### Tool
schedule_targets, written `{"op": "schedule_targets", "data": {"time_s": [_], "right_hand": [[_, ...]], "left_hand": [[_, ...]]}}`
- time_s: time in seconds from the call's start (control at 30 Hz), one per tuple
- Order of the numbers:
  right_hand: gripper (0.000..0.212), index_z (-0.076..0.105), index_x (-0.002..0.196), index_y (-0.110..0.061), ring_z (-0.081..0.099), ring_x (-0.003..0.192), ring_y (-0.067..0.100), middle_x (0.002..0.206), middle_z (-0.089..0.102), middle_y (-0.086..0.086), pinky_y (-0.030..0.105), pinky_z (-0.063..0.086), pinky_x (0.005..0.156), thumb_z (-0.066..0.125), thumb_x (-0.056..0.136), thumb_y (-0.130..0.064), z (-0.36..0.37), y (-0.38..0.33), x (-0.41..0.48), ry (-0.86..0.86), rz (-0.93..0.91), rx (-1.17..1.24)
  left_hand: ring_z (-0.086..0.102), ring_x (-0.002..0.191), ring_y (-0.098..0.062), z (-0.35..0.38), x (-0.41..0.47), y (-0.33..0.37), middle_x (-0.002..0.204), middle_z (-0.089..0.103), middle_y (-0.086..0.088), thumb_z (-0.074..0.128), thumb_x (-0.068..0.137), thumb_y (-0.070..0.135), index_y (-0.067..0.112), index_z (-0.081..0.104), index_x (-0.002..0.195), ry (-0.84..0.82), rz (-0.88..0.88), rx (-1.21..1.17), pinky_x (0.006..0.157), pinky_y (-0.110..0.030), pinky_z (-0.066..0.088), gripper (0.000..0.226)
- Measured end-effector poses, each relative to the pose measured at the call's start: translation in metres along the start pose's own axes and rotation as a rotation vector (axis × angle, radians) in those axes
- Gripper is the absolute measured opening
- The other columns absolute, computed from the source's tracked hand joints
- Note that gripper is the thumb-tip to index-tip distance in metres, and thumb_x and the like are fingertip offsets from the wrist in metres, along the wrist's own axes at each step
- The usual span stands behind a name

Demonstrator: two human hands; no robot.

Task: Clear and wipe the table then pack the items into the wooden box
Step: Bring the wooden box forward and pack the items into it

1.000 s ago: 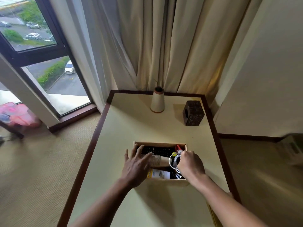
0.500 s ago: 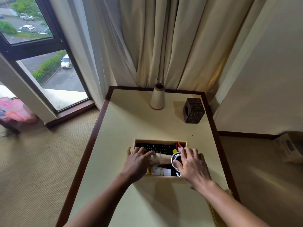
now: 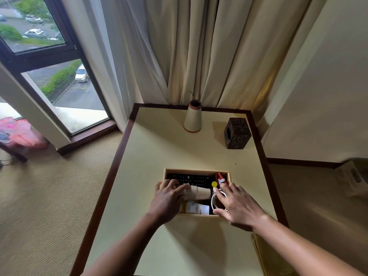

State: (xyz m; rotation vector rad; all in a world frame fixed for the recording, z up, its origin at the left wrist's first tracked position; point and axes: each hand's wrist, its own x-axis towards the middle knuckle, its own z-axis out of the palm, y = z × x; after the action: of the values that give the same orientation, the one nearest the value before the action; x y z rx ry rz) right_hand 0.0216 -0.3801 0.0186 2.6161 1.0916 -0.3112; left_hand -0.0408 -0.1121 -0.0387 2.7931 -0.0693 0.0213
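A shallow wooden box (image 3: pixel 196 170) sits mid-table on the cream table (image 3: pixel 179 152). Inside lie a black remote control (image 3: pixel 191 178), a stack of brown paper cups (image 3: pixel 200 193) on its side, a white coiled cable (image 3: pixel 213 202), a red-handled tool (image 3: pixel 220 177), a yellow cap (image 3: pixel 214 183) and a white-and-yellow packet (image 3: pixel 194 208). My left hand (image 3: pixel 169 198) rests on the rim end of the paper cups with fingers spread flat. My right hand (image 3: pixel 237 206) lies over the box's right side, fingers straight, touching the coiled cable.
A cream cone-shaped vase (image 3: pixel 192 116) and a dark wooden tissue box (image 3: pixel 237 133) stand at the table's far end before the curtains. A yellow cloth edge (image 3: pixel 258 248) hangs off the right side. Carpet and a window lie to the left.
My right hand has gone from a curled grip on the cable to flat, straight fingers over it. My left hand slid a little left onto the cups. The view moved closer.
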Motion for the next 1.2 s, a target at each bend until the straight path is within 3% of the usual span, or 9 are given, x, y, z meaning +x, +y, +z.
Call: {"op": "schedule_targets", "data": {"time_s": [0.13, 0.3, 0.43, 0.53, 0.6, 0.73, 0.93, 1.07, 1.2], "right_hand": [[0.077, 0.048, 0.144, -0.005, 0.051, 0.124, 0.034, 0.147, 0.044, 0.02, 0.042, 0.051, 0.099, 0.061, 0.089, -0.057, -0.011, -0.008, 0.006, -0.067, 0.045, 0.082], [0.072, 0.051, 0.137, -0.003, 0.044, 0.132, 0.031, 0.151, 0.037, 0.016, 0.038, 0.044, 0.108, 0.068, 0.085, -0.05, -0.018, -0.022, 0.018, -0.045, 0.186, 0.225], [0.068, 0.04, 0.147, -0.004, 0.04, 0.136, 0.03, 0.151, 0.041, 0.014, 0.037, 0.041, 0.11, 0.054, 0.098, -0.049, -0.013, -0.028, 0.011, -0.055, 0.265, 0.312], [0.044, 0.046, 0.142, -0.003, 0.037, 0.136, 0.029, 0.144, 0.048, 0.012, 0.037, 0.038, 0.11, 0.046, 0.102, -0.022, -0.017, -0.025, 0.0, -0.083, 0.249, 0.343], [0.057, 0.033, 0.151, 0.002, 0.025, 0.146, 0.034, 0.161, 0.026, 0.019, 0.041, 0.029, 0.118, 0.043, 0.096, -0.002, -0.018, -0.026, -0.008, -0.158, 0.194, 0.225], [0.081, 0.003, 0.158, 0.002, -0.002, 0.155, 0.037, 0.164, -0.016, 0.027, 0.049, 0.009, 0.123, 0.05, 0.092, -0.004, -0.018, -0.037, -0.013, -0.311, 0.088, -0.041], [0.089, 0.006, 0.158, 0.002, 0.025, 0.15, 0.033, 0.163, 0.019, 0.024, 0.039, 0.033, 0.117, 0.059, 0.087, 0.013, -0.022, -0.033, -0.014, -0.142, 0.108, 0.117], [0.044, 0.058, 0.125, -0.004, 0.047, 0.13, 0.029, 0.132, 0.055, 0.012, 0.039, 0.047, 0.098, 0.055, 0.086, 0.014, -0.021, -0.023, -0.011, -0.065, 0.101, 0.09], [0.017, 0.072, 0.099, -0.015, 0.048, 0.122, 0.029, 0.12, 0.067, 0.003, 0.044, 0.034, 0.095, 0.058, 0.09, -0.009, -0.01, -0.007, -0.007, -0.019, 0.046, -0.031]], "left_hand": [[0.053, 0.116, -0.023, 0.003, -0.001, -0.001, 0.123, 0.061, 0.005, 0.046, 0.097, 0.052, 0.041, 0.054, 0.142, 0.014, 0.002, 0.008, 0.098, -0.048, 0.042, 0.047], [0.052, 0.116, -0.022, 0.004, -0.001, -0.001, 0.124, 0.061, 0.007, 0.046, 0.098, 0.054, 0.04, 0.055, 0.142, 0.019, -0.004, 0.011, 0.098, -0.046, 0.042, 0.047], [0.052, 0.118, -0.022, 0.008, -0.001, -0.003, 0.125, 0.061, 0.007, 0.046, 0.097, 0.055, 0.041, 0.054, 0.142, 0.022, -0.01, 0.011, 0.098, -0.046, 0.042, 0.048], [0.052, 0.117, -0.022, 0.008, -0.001, -0.002, 0.124, 0.061, 0.007, 0.045, 0.096, 0.055, 0.041, 0.054, 0.141, 0.027, -0.012, 0.014, 0.098, -0.046, 0.042, 0.048], [0.052, 0.117, -0.022, 0.008, 0.0, -0.002, 0.125, 0.061, 0.006, 0.046, 0.096, 0.055, 0.041, 0.054, 0.142, 0.029, -0.009, 0.018, 0.098, -0.046, 0.042, 0.048], [0.053, 0.117, -0.023, 0.009, -0.001, -0.001, 0.124, 0.061, 0.006, 0.05, 0.096, 0.053, 0.04, 0.055, 0.141, 0.034, -0.012, 0.017, 0.096, -0.046, 0.043, 0.047], [0.054, 0.117, -0.024, 0.009, -0.001, -0.001, 0.125, 0.062, 0.004, 0.053, 0.096, 0.05, 0.039, 0.054, 0.14, 0.033, -0.016, 0.022, 0.095, -0.048, 0.045, 0.046], [0.054, 0.117, -0.023, 0.007, -0.001, 0.0, 0.126, 0.062, 0.005, 0.05, 0.096, 0.052, 0.04, 0.054, 0.141, 0.034, -0.011, 0.031, 0.094, -0.047, 0.045, 0.047], [0.054, 0.116, -0.023, 0.006, 0.0, 0.0, 0.125, 0.061, 0.005, 0.047, 0.096, 0.054, 0.04, 0.054, 0.141, 0.03, -0.012, 0.043, 0.093, -0.046, 0.045, 0.047]]}}
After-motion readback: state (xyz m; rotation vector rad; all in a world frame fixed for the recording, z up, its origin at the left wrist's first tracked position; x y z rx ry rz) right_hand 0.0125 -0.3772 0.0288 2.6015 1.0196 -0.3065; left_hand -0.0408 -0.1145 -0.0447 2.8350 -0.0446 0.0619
